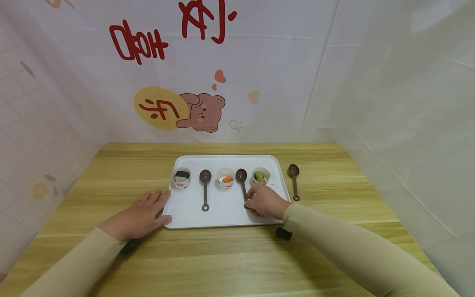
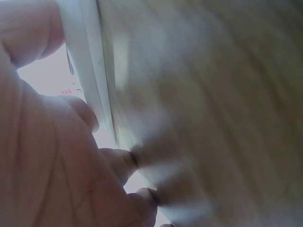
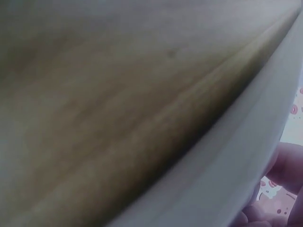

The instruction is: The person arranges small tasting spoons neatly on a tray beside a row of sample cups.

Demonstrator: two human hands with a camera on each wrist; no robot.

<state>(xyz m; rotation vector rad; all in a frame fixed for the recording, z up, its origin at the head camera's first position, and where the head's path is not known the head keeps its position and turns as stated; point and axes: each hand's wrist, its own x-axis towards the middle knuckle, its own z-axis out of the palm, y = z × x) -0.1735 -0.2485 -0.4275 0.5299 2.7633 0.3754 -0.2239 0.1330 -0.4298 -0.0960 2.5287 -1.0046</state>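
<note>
In the head view a white tray point(image 1: 226, 214) lies on the table. My right hand point(image 1: 268, 201) pinches the lower end of a brown measuring spoon point(image 1: 241, 175), which lies between two paper cups on the tray. My left hand point(image 1: 139, 216) rests at the tray's left edge with fingers spread, thumb on the rim. A second brown spoon point(image 1: 205, 177) lies left of centre. The paper cups hold a dark-and-pale piece point(image 1: 182, 176), orange bits point(image 1: 227, 179) and green pieces point(image 1: 259, 176). In the right wrist view the tray's side hides most of the right fingers point(image 3: 286, 165).
A third brown spoon point(image 1: 294, 181) lies on the wooden table point(image 1: 208, 260), right of the tray. Behind the table hangs a white printed cloth point(image 1: 274, 111), and similar cloth stands along both sides.
</note>
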